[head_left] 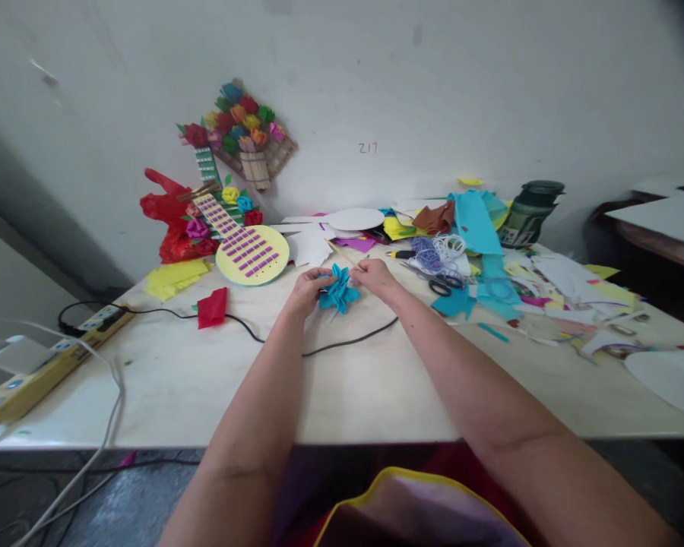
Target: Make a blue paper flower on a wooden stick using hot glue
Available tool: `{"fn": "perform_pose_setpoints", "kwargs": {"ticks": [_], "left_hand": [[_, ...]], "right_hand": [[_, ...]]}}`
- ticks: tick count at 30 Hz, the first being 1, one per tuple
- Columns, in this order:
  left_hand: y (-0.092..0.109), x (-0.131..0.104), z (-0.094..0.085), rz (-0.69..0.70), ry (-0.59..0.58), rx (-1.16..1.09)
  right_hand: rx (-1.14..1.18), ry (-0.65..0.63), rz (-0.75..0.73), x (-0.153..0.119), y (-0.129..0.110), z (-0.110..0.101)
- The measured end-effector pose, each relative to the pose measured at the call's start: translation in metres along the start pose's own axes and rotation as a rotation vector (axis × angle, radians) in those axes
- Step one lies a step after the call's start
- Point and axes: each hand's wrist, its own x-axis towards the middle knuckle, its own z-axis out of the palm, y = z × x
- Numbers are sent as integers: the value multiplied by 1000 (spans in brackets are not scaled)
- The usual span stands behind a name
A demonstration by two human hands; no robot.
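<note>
One blue paper flower (340,290) between the two hands, over the middle of the tabletop (370,395); can't tell whether resting on it or held just above. Gripped at upper left by the left hand (308,292), fingers pinching a petal near the centre. Right beside it, at the other side, the right hand (376,278), fingers pressed together; can't tell whether anything is between them. Done so far, by the look of it: pointed petals formed, gathered round one centre and fanned out. Reads as well along, not raw sheet any more. Still loose from the yellow guitar-shaped piece (253,254), well apart, up and to the left. Can't say from here whether more petals or fixing are left; centre too small and partly covered by fingers. Also seen: red paper (212,308) lying flat to the left, near the black cable (350,346); scissors (445,286) to the right, not in use, next to tangled string (433,254) and blue paper (477,220).
</note>
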Motion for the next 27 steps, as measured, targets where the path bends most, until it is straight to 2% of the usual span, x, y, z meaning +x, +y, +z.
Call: {"fn": "perform_pose_setpoints", "kwargs": {"ticks": [5, 14, 20, 27], "left_hand": [[0, 0, 1, 23, -39, 21], [-1, -1, -3, 70, -106, 112], [-2, 1, -3, 79, -98, 172], [-2, 3, -4, 17, -84, 130]], "right_hand": [[90, -31, 45, -1, 0, 3], [35, -14, -52, 2, 5, 3], [-35, -14, -105, 1, 2, 3], [29, -39, -128, 1, 1, 2]]}}
